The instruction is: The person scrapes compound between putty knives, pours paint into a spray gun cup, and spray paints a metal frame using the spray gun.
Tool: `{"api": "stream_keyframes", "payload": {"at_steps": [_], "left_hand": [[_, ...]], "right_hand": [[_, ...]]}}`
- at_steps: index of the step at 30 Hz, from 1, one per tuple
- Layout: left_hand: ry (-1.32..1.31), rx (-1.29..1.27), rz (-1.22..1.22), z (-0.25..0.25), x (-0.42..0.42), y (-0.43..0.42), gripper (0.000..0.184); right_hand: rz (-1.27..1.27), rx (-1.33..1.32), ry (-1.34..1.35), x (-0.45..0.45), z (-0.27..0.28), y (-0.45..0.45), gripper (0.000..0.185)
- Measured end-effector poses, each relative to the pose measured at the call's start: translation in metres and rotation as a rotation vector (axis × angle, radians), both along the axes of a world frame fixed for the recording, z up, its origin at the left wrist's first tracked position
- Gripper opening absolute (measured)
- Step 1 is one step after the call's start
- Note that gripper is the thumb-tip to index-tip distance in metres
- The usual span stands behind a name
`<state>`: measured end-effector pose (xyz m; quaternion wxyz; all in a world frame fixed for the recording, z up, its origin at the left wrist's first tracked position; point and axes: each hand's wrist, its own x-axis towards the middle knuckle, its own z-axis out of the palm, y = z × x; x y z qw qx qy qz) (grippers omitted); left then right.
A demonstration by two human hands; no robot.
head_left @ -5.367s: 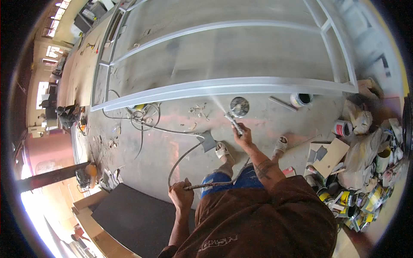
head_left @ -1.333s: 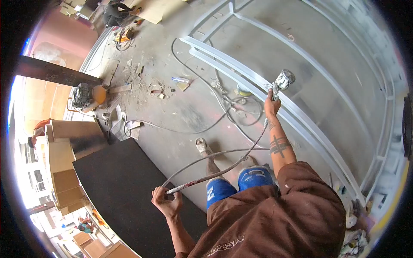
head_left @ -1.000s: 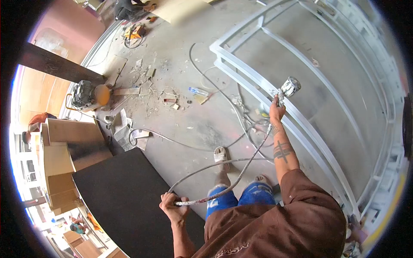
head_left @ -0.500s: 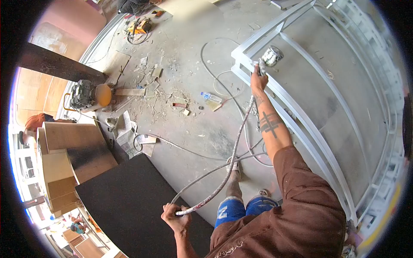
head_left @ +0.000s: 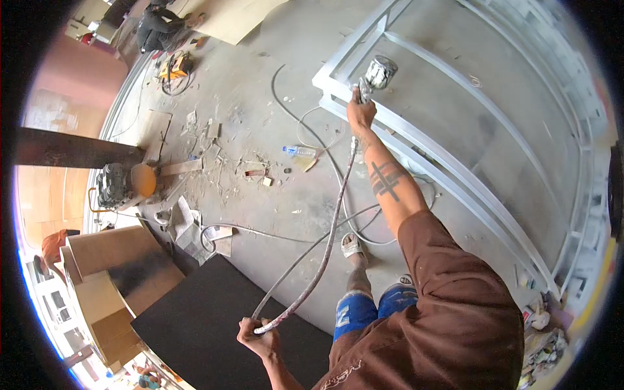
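Observation:
My right hand (head_left: 361, 114) is stretched forward, closed around the handle of a paint spray gun (head_left: 364, 89). The gun's paint-splashed cup (head_left: 381, 71) sits over the near corner of a pale grey metal frame (head_left: 455, 156). From below this hand, a paint-speckled hose (head_left: 333, 237) curves down toward my body. My left hand (head_left: 261, 336) grips a bend of that hose low in the view, above a black panel (head_left: 214, 305). The gun's nozzle and trigger are too small to make out clearly.
An air compressor (head_left: 125, 185) stands at the left beside a dark beam (head_left: 78, 146). A plastic bottle (head_left: 299, 151), scraps and loose hose loops lie on the floor. Wooden panels (head_left: 123, 260) lean at lower left. A crouching person (head_left: 159, 27) is at the far left beside a board (head_left: 234, 16).
The view has shifted, showing more of the crouching person. My right hand and the spray gun have moved left and slightly up in view. My left hand still holds the hose.

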<state>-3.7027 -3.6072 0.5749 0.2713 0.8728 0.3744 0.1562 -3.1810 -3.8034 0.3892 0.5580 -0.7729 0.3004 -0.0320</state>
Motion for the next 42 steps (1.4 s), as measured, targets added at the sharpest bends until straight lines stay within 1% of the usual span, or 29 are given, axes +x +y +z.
{"api": "stream_keyframes", "payload": {"at_steps": [2, 4, 5, 7, 8, 9, 10, 12, 14, 15, 16, 17, 18, 20, 21, 23, 25, 27, 28, 30, 31, 32, 34, 35, 36, 38, 40, 41, 42], "left_hand": [[-0.008, 0.011, -0.002, -0.005, -0.005, 0.003, 0.021], [-0.043, -0.017, -0.034, -0.004, 0.000, -0.002, 0.021], [-0.040, -0.027, -0.048, -0.002, 0.001, -0.002, 0.021], [-0.030, -0.047, -0.083, 0.000, 0.004, -0.007, 0.021], [-0.030, -0.056, -0.115, 0.001, 0.006, -0.012, 0.021], [-0.040, -0.052, -0.156, 0.002, 0.008, -0.018, 0.022], [-0.050, -0.049, -0.200, 0.003, 0.007, -0.023, 0.022], [-0.068, -0.047, -0.266, 0.007, 0.010, -0.038, 0.022], [-0.088, -0.035, -0.314, 0.013, 0.013, -0.053, 0.022], [-0.094, -0.005, -0.355, 0.015, 0.014, -0.061, 0.022], [-0.101, 0.024, -0.395, 0.016, 0.013, -0.075, 0.022], [-0.116, 0.027, -0.416, 0.020, 0.014, -0.090, 0.021], [-0.124, 0.027, -0.443, 0.016, 0.005, -0.099, 0.021], [-0.141, -0.031, -0.485, 0.005, -0.003, -0.115, 0.020], [-0.144, -0.036, -0.518, 0.008, -0.005, -0.132, 0.020], [-0.141, 0.149, -0.626, 0.019, -0.009, -0.173, 0.019], [-0.138, 0.162, -0.692, 0.022, -0.020, -0.212, 0.019], [-0.127, 0.207, -0.737, 0.023, -0.030, -0.248, 0.019], [-0.130, 0.208, -0.757, 0.024, -0.035, -0.267, 0.019], [-0.112, 0.198, -0.824, 0.028, -0.045, -0.304, 0.019], [-0.072, 0.237, -0.853, 0.023, -0.051, -0.314, 0.020], [-0.080, 0.240, -0.868, 0.019, -0.058, -0.328, 0.020], [-0.107, 0.241, -0.956, 0.017, -0.062, -0.355, 0.023], [-0.067, 0.274, -0.986, 0.014, -0.065, -0.364, 0.026], [-0.069, 0.275, -1.004, 0.014, -0.080, -0.374, 0.026], [-0.044, 0.297, -1.096, 0.016, -0.083, -0.394, 0.029], [-0.036, 0.325, -1.112, 0.028, -0.087, -0.417, 0.032], [-0.036, 0.325, -1.110, 0.031, -0.090, -0.424, 0.032], [-0.038, 0.326, -1.106, 0.032, -0.093, -0.426, 0.033]], "right_hand": [[0.001, -0.045, -0.033, -0.018, -0.017, -0.031, 0.053], [-0.023, -0.068, -0.035, -0.042, -0.018, -0.066, 0.049], [-0.069, -0.066, 0.000, -0.053, -0.020, -0.081, 0.050], [-0.084, -0.120, -0.018, -0.084, -0.015, -0.114, 0.050], [-0.092, -0.131, -0.019, -0.098, -0.012, -0.132, 0.050], [-0.129, -0.077, 0.032, -0.112, -0.016, -0.151, 0.052], [-0.161, -0.121, -0.027, -0.132, -0.014, -0.167, 0.054], [-0.206, -0.151, 0.071, -0.169, -0.001, -0.204, 0.052], [-0.220, -0.164, 0.060, -0.195, -0.016, -0.247, 0.050], [-0.287, -0.148, 0.031, -0.214, -0.007, -0.263, 0.052], [-0.355, -0.133, 0.001, -0.235, -0.004, -0.281, 0.055], [-0.385, -0.138, -0.128, -0.251, 0.001, -0.300, 0.052], [-0.413, -0.139, -0.134, -0.270, 0.002, -0.325, 0.052], [-0.333, -0.122, 0.052, -0.304, -0.002, -0.376, 0.049], [-0.397, -0.122, -0.048, -0.320, -0.013, -0.397, 0.049], [-0.446, -0.179, -0.086, -0.351, -0.027, -0.445, 0.047], [-0.489, -0.232, -0.119, -0.387, -0.018, -0.491, 0.045], [-0.541, -0.128, -0.132, -0.423, -0.011, -0.534, 0.041], [-0.561, -0.129, -0.132, -0.439, -0.008, -0.556, 0.041], [-0.628, -0.191, -0.168, -0.474, -0.002, -0.599, 0.037], [-0.646, -0.219, -0.105, -0.493, 0.008, -0.618, 0.037], [-0.676, -0.259, -0.163, -0.511, 0.006, -0.640, 0.037], [-0.747, -0.236, -0.035, -0.539, 0.026, -0.673, 0.037], [-0.762, -0.235, -0.033, -0.554, 0.028, -0.689, 0.037], [-0.811, -0.266, -0.052, -0.583, 0.026, -0.706, 0.040], [-0.862, -0.295, -0.067, -0.608, 0.025, -0.733, 0.043], [-0.953, -0.373, -0.116, -0.628, 0.023, -0.752, 0.043], [-0.953, -0.366, -0.114, -0.638, 0.020, -0.758, 0.043], [-0.959, -0.427, -0.142, -0.646, 0.019, -0.762, 0.043]]}}
